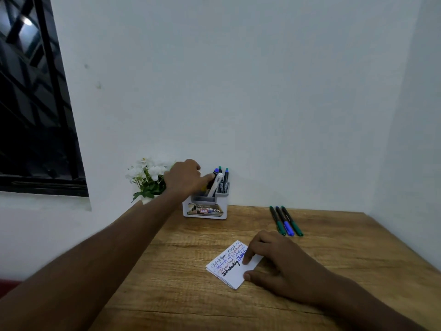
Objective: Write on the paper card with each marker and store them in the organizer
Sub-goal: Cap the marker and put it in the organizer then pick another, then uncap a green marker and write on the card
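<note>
Resting flat on the wooden table [167, 271], the paper card [229, 271] lies under the right hand [279, 261], whose straight fingers press its right edge. Farther back, the left hand [185, 179] pinches a white marker [215, 185] standing tilted in the grey organizer [206, 206]. Three loose markers [286, 220] lie right of it, untouched.
</note>
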A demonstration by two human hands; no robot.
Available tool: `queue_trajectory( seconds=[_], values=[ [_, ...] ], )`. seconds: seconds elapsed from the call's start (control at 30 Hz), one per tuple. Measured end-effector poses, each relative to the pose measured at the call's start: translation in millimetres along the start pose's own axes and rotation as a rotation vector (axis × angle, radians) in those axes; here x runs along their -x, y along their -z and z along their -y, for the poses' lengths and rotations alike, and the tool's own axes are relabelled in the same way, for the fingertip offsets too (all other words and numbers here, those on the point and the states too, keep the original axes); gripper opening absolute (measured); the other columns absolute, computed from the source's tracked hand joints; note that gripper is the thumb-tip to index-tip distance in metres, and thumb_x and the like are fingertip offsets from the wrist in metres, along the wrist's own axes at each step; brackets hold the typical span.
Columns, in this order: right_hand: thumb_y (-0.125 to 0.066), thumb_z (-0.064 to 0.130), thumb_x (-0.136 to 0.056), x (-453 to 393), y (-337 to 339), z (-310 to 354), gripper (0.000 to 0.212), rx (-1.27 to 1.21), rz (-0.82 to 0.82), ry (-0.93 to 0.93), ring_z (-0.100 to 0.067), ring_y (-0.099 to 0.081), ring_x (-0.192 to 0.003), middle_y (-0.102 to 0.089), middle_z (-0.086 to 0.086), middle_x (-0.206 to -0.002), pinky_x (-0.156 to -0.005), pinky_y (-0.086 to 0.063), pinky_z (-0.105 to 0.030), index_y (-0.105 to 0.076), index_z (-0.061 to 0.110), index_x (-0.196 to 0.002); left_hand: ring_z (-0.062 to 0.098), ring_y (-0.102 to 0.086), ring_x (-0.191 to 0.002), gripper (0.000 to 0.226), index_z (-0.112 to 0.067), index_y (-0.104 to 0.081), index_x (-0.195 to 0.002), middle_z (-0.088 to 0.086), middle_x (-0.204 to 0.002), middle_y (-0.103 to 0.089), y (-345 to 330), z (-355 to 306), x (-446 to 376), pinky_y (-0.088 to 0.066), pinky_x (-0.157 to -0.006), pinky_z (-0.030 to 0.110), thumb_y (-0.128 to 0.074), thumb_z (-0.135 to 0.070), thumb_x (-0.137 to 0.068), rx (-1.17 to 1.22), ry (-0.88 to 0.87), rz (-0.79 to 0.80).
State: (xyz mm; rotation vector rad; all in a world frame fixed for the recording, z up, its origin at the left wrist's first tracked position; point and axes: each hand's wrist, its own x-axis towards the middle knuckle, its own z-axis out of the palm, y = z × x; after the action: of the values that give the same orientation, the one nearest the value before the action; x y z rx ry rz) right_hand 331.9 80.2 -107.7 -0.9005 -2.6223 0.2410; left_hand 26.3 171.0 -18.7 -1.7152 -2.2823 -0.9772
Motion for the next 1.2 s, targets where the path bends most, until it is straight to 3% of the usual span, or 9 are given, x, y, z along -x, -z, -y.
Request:
queue_trajectory(
  seconds=[0.17, 0.3, 0.37, 0.5, 0.57, 0.63, 0.73, 1.0, 1.2],
  values=[
    [-0.064, 0.065, -0.094, 0, 1, 0, 0.037, 0.013, -0.020, 0.020, 0.001, -0.052, -0.112, -0.057, 0.022, -0.119, -0.086, -0.043, -0.013, -0.068, 0.039, -0.120, 0.014, -0.064, -0.107, 0.031, -0.034, -0.069, -0.117, -0.015, -0.113, -0.072, 29, -5, 64, -0.057, -0.086, 0.041, -0.072, -0.053, -0.093, 0.115, -0.334, -0.235],
    [-0.065, 0.062, -0.094, 0, 2, 1, 0.036, 0.013, -0.020, 0.026, -0.001, -0.053, -0.108, -0.059, 0.018, -0.119, -0.087, -0.049, -0.023, -0.070, 0.038, -0.120, -0.007, -0.056, -0.108, 0.019, -0.043, -0.068, -0.115, -0.029, -0.114, -0.063, 16, 7, 133, -0.049, -0.088, 0.023, -0.070, -0.049, -0.097, 0.118, -0.771, 0.352],
    [-0.066, 0.060, -0.094, -1, 2, 2, 0.035, -0.018, -0.037, 0.028, -0.002, -0.057, -0.105, -0.063, 0.017, -0.115, -0.085, -0.052, -0.027, -0.072, 0.035, -0.117, -0.009, -0.054, -0.118, 0.024, -0.047, -0.064, -0.125, -0.031, -0.125, -0.060, 1, 22, 149, -0.049, -0.096, 0.025, -0.062, -0.053, -0.102, 0.097, -0.871, 0.464],
    [-0.064, 0.047, -0.097, -7, 3, -10, 0.028, -0.052, -0.306, -0.025, -0.004, -0.064, -0.107, -0.071, 0.013, -0.114, -0.093, -0.052, -0.028, -0.076, 0.028, -0.113, -0.002, -0.060, -0.122, 0.025, -0.042, -0.066, -0.130, -0.026, -0.130, -0.063, -9, 37, 150, -0.053, -0.099, 0.035, -0.062, -0.045, -0.106, 0.245, -0.898, 0.462],
    [-0.067, 0.040, -0.099, -12, 6, -28, 0.033, 0.053, -0.405, -0.159, -0.015, -0.062, -0.126, -0.069, 0.005, -0.133, -0.106, -0.047, -0.031, -0.073, 0.024, -0.128, -0.001, -0.060, -0.122, 0.024, -0.041, -0.066, -0.130, -0.025, -0.130, -0.063, -12, 38, 149, -0.052, -0.098, 0.036, -0.062, -0.044, -0.106, 0.258, -0.907, 0.454],
    [-0.065, 0.044, -0.101, -13, 10, -46, 0.052, 0.121, -0.332, -0.355, -0.022, -0.044, -0.150, -0.050, -0.002, -0.162, -0.121, -0.037, -0.036, -0.059, 0.026, -0.149, 0.001, -0.060, -0.122, 0.024, -0.041, -0.065, -0.130, -0.026, -0.130, -0.062, -14, 39, 148, -0.052, -0.099, 0.037, -0.062, -0.044, -0.106, 0.270, -0.898, 0.463],
    [-0.055, 0.052, -0.106, -13, 11, -62, 0.065, 0.129, -0.130, -0.467, -0.027, -0.026, -0.161, -0.024, -0.006, -0.176, -0.126, -0.027, -0.039, -0.037, 0.030, -0.164, 0.000, -0.059, -0.122, 0.025, -0.042, -0.065, -0.130, -0.026, -0.130, -0.062, -16, 39, 147, -0.052, -0.099, 0.036, -0.062, -0.046, -0.106, 0.264, -0.889, 0.476],
    [-0.056, 0.020, -0.107, -33, 3, -58, 0.045, 0.199, -0.035, -0.174, -0.026, -0.055, -0.140, -0.063, -0.007, -0.149, -0.110, -0.037, -0.028, -0.057, 0.015, -0.152, -0.002, -0.057, -0.125, 0.026, -0.043, -0.065, -0.130, -0.028, -0.131, -0.062, -12, 37, 148, -0.051, -0.101, 0.034, -0.061, -0.047, -0.105, 0.246, -0.861, 0.502],
    [-0.056, 0.033, -0.104, -24, 13, -49, 0.043, 0.174, -0.082, -0.165, -0.026, -0.066, -0.112, -0.072, -0.006, -0.128, -0.094, -0.050, -0.039, -0.061, 0.015, -0.143, 0.000, -0.058, -0.125, 0.026, -0.043, -0.065, -0.131, -0.027, -0.132, -0.062, -9, 35, 150, -0.051, -0.101, 0.035, -0.061, -0.047, -0.105, 0.233, -0.859, 0.496]
  ],
)
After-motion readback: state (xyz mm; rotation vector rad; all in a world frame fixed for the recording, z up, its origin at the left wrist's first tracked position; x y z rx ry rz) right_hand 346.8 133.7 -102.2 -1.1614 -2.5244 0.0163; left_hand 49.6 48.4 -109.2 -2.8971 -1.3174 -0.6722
